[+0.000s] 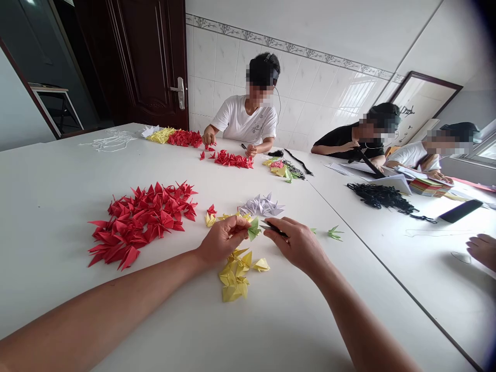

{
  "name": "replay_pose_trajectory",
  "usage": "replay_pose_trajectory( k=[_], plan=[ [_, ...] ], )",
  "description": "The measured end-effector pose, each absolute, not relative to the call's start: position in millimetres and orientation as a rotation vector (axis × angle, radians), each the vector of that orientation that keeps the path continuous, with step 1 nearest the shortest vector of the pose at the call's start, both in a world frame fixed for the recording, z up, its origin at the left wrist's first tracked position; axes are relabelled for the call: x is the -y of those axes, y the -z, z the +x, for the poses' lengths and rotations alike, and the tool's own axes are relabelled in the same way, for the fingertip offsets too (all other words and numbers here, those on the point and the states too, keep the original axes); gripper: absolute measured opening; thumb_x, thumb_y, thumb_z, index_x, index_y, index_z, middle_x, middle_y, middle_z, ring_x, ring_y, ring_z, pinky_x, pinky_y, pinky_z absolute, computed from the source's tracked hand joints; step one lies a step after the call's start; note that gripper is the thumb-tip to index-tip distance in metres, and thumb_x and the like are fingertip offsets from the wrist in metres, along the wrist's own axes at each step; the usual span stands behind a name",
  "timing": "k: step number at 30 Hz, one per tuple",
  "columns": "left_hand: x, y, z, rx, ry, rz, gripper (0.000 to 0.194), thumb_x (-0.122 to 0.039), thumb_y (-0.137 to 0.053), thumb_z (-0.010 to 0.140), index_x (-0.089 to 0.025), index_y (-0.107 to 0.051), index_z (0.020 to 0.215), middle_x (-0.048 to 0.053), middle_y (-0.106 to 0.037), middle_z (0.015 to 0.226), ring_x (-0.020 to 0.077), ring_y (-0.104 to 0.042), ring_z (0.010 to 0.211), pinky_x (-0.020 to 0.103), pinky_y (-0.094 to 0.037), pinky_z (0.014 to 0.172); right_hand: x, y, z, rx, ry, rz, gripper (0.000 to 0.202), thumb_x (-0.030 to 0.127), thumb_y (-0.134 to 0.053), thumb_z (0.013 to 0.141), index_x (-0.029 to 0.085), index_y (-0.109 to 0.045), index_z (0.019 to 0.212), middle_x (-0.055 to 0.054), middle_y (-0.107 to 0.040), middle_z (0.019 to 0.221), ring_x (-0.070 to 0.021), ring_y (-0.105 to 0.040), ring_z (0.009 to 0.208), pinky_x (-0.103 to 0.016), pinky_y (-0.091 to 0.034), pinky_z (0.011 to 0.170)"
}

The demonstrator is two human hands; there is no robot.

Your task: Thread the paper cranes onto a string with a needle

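My left hand (222, 237) pinches a green folded paper crane (254, 230) between thumb and fingers. From the right, my right hand (296, 240) grips a slim black pointed tool (276, 228), which looks like tweezers; its grey tip is close to the crane. Whether tip and paper touch, I cannot tell. Below my hands lie yellow paper cranes (235, 276), with more yellow ones partly hidden behind my left fingers. White-lilac cranes (261, 205) sit just beyond. To the left spreads a big heap of red cranes (149, 217). A loose green crane (335, 233) rests right of my right hand.
Across the white table (58, 217) a person (250, 121) handles red cranes (233, 159). Black cords (377, 196) and stacked booklets (429, 186) lie at the right, near two more people. White strings (112, 140) lie far left. A seam (366, 243) crosses the tabletop.
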State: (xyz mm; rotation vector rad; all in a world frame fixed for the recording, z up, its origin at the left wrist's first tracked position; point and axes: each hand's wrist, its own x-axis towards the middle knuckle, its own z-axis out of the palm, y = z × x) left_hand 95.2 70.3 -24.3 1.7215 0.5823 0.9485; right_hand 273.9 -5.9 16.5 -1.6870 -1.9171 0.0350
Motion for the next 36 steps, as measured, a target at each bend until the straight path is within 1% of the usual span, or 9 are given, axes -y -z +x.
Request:
replay_pose_trajectory(
  k=[4,8,12,17,20,23,27,31,36],
  plan=[
    [-70,23,95,-0.598,-0.951,1.689,0.016,-0.024,-0.058,0.075,-0.016,-0.058,0.089,0.004,-0.063,0.082,0.0161,-0.060,0.078,0.030,-0.050,0.072,4,-14,270,1.631,-0.309,-1.584,0.031,0.040,-0.058,0.079,0.017,-0.065,0.098,-0.003,-0.064,0.071,-0.0140,-0.054,0.057,-0.025,-0.043,0.054],
    [-72,24,95,-0.594,-0.932,1.711,0.017,-0.025,-0.058,0.076,-0.016,-0.059,0.090,0.003,-0.063,0.080,0.0156,-0.059,0.076,0.029,-0.049,0.069,4,-11,258,1.656,-0.333,-1.528,0.016,0.033,-0.062,0.075,0.019,-0.068,0.081,-0.002,-0.064,0.071,-0.0143,-0.056,0.061,-0.024,-0.043,0.056],
    [-72,25,95,-0.594,-0.925,1.743,0.019,-0.029,-0.058,0.076,-0.017,-0.060,0.090,0.003,-0.063,0.079,0.0154,-0.059,0.074,0.028,-0.049,0.067,1,-9,259,1.665,-0.303,-1.537,0.012,0.028,-0.059,0.076,0.021,-0.068,0.075,-0.001,-0.064,0.072,-0.0146,-0.057,0.065,-0.024,-0.044,0.059],
    [-72,24,95,-0.657,-0.969,1.765,0.028,-0.033,-0.059,0.076,-0.018,-0.057,0.100,0.003,-0.063,0.082,0.0164,-0.061,0.077,0.031,-0.050,0.073,-1,-15,313,1.433,-0.199,-1.697,0.024,0.034,-0.053,0.076,0.015,-0.066,0.081,-0.003,-0.061,0.067,-0.0145,-0.052,0.059,-0.025,-0.039,0.052],
    [-71,22,96,-0.657,-0.975,1.792,0.026,-0.032,-0.058,0.077,-0.017,-0.058,0.099,0.004,-0.064,0.082,0.0161,-0.060,0.076,0.031,-0.050,0.073,8,-24,353,1.340,-0.236,-1.849,0.024,0.037,-0.059,0.071,0.015,-0.066,0.068,0.003,-0.050,0.049,-0.0107,-0.042,0.044,-0.024,-0.029,0.042],
    [-70,19,96,-0.656,-0.990,1.822,0.021,-0.032,-0.058,0.076,-0.017,-0.060,0.091,0.005,-0.064,0.083,0.0163,-0.060,0.076,0.029,-0.050,0.072,20,-29,380,1.273,-0.341,-1.970,0.022,0.037,-0.067,0.065,0.015,-0.066,0.060,0.004,-0.049,0.046,-0.0093,-0.040,0.042,-0.023,-0.029,0.040],
    [-70,18,95,-0.668,-1.007,1.841,0.020,-0.033,-0.057,0.076,-0.016,-0.061,0.086,0.005,-0.064,0.084,0.0163,-0.060,0.076,0.028,-0.050,0.071,26,-21,403,1.010,-0.271,-2.119,0.032,0.044,-0.056,0.080,0.013,-0.066,0.080,-0.001,-0.060,0.064,-0.0132,-0.051,0.052,-0.026,-0.039,0.046],
    [-72,20,93,-0.666,-0.975,1.859,0.020,-0.033,-0.055,0.077,-0.017,-0.061,0.087,0.005,-0.064,0.086,0.0163,-0.059,0.077,0.029,-0.050,0.072,26,-5,419,0.748,-0.284,-2.268,0.026,0.030,-0.052,0.089,0.015,-0.055,0.111,-0.007,-0.058,0.109,-0.0188,-0.060,0.088,-0.036,-0.051,0.073],
    [-73,23,93,-0.689,-0.972,1.878,0.021,-0.033,-0.055,0.077,-0.016,-0.061,0.088,0.006,-0.064,0.088,0.0166,-0.059,0.078,0.030,-0.050,0.073,25,4,424,0.634,-0.433,-2.349,0.028,0.028,-0.052,0.089,0.016,-0.053,0.114,-0.007,-0.056,0.115,-0.0199,-0.059,0.094,-0.039,-0.050,0.078]
  ],
)
